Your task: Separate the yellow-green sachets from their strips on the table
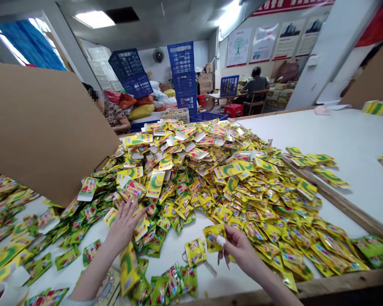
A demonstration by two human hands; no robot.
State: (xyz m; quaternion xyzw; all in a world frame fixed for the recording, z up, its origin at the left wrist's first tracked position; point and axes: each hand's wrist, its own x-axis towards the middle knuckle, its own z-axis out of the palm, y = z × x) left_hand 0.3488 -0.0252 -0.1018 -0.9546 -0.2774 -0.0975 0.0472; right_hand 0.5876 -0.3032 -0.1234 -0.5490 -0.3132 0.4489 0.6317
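Two hands work: my open left hand touches a heap of shiny green-yellow foil packets; my right hand pinches one light, soft yellow packet by its edge.

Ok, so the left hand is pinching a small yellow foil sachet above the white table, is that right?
Not quite: the right hand, not the left hand, is pinching the small yellow foil sachet above the white table, as the head view shows.
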